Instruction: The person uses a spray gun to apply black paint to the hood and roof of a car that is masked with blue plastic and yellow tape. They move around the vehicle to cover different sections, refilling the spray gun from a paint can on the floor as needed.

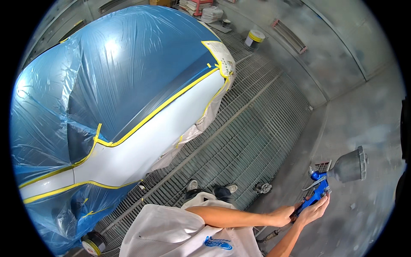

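Observation:
A blue spray gun (315, 195) with a grey cup (349, 166) on its top is held out at the right, its silver trigger facing left. My left hand (282, 216) is closed around the lower end of the handle, where a dark fitting shows. My right hand (314, 210) is on the back of the gun, its fingers bent against the handle and up by the rear knobs. What the palms touch is hidden. A dark hose end with a metal fitting (270, 235) shows below my left forearm.
At the left stands a car covered in blue plastic film (141, 64), with a white body panel (158, 124) edged by yellow tape. Metal grating (244, 141) forms the floor. Cans stand by the far wall (254, 39) and at the lower left (93, 244). A grey wall (364, 115) rises at the right.

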### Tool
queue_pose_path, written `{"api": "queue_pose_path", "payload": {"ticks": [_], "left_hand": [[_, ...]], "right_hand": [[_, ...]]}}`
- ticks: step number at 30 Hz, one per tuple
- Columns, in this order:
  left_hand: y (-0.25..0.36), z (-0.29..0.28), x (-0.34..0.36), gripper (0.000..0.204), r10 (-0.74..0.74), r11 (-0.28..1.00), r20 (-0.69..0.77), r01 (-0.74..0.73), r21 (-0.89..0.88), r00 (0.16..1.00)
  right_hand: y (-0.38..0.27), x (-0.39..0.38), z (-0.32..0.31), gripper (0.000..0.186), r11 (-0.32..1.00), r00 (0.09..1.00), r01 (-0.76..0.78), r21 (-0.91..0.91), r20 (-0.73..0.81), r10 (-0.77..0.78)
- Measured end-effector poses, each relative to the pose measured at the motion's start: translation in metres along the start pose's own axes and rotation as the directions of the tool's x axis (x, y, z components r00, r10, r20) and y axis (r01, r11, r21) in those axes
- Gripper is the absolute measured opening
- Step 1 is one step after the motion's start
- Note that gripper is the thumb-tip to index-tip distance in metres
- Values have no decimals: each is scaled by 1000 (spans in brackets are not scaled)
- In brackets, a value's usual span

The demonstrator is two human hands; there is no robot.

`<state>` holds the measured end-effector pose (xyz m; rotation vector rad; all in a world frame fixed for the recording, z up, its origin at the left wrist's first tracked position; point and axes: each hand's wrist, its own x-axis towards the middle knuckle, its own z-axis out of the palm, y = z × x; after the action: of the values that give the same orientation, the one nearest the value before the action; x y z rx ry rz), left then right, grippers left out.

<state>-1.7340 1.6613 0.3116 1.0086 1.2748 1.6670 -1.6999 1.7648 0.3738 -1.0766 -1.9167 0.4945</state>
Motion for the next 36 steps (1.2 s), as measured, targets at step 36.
{"api": "queue_pose_path", "payload": {"ticks": [36], "left_hand": [[-232, 84, -355, 20, -379, 152, -917, 970, -191, -122]], "right_hand": [[-92, 97, 159, 35, 515, 378, -513, 687, 719, -583]]}}
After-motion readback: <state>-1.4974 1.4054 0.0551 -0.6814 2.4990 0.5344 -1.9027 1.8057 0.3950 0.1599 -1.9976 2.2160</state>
